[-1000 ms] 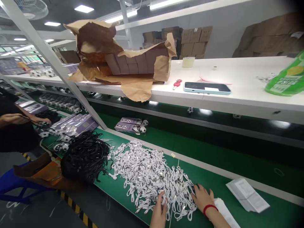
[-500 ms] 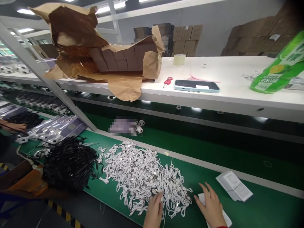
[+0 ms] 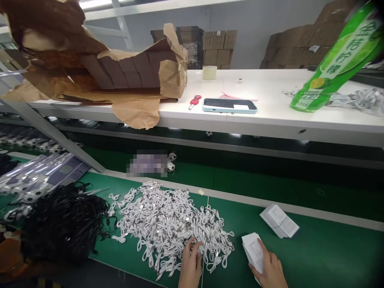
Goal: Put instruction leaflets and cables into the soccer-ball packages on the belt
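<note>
My left hand is at the front edge of a heap of white cables, its fingers bent among them; whether a cable is between the fingertips is too small to tell. My right hand grips a stack of white papers on the green table, thumb on one side and fingers on the other. Behind it and to the right lies a second white stack with a band around it. A pile of black cables lies left of the white heap.
Above runs a white shelf with a torn brown-paper package, a phone, red keys, a tape roll and a green bottle. Purple packages with small footballs lie at the left.
The view has turned to the right. My right hand has closed on the white paper stack and moved it. My left hand has its fingers further into the front of the cable heap.
</note>
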Available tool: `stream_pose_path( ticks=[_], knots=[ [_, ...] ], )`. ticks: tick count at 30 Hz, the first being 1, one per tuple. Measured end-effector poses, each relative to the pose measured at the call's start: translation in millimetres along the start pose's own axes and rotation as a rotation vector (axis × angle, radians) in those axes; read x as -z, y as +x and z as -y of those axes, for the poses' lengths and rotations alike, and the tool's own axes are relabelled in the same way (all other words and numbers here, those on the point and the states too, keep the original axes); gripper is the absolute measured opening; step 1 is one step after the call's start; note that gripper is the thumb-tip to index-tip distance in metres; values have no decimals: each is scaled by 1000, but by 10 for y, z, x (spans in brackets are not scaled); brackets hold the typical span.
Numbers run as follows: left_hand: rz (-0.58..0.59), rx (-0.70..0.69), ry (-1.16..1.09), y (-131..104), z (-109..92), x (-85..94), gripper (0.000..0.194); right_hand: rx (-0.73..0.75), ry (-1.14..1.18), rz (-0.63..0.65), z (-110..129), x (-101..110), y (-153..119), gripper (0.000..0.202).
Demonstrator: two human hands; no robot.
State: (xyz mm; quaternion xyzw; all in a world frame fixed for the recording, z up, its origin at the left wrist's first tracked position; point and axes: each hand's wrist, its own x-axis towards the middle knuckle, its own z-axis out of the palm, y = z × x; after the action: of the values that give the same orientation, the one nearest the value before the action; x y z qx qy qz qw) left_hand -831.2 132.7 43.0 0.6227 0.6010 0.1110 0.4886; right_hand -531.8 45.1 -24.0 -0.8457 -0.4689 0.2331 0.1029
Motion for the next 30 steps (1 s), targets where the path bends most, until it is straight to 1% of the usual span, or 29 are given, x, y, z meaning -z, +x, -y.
stream_pose_path(
  ticks=[3,5,8,11,13,18,23,26,28,30],
  knots=[
    [4,-9,12,35,69,-61,41,42,58,-29,0,14,-44,71],
    [7,-13,35,66,111,-94,41,45,48,-50,6,-10,-51,70],
    [-14,-24,77,112,159,-123,41,-29,-28,-67,63,-52,-9,76],
    [-18,-39,79,141,191,-132,40,-114,-134,-13,135,-52,58,85],
    [-21,-55,84,145,202,-140,40,-117,-166,37,156,-28,82,87],
    [-65,-74,130,118,200,-177,39,-97,-102,75,112,55,91,85],
    [-84,-70,155,78,186,-192,38,-123,-9,148,26,103,116,94],
    [-105,-97,157,59,190,-195,37,-86,35,100,21,78,54,93],
    [-116,-119,156,55,203,-196,36,-75,74,9,45,59,-14,95],
    [-108,-129,152,55,221,-187,36,-102,141,-90,74,64,-76,98]
  ],
)
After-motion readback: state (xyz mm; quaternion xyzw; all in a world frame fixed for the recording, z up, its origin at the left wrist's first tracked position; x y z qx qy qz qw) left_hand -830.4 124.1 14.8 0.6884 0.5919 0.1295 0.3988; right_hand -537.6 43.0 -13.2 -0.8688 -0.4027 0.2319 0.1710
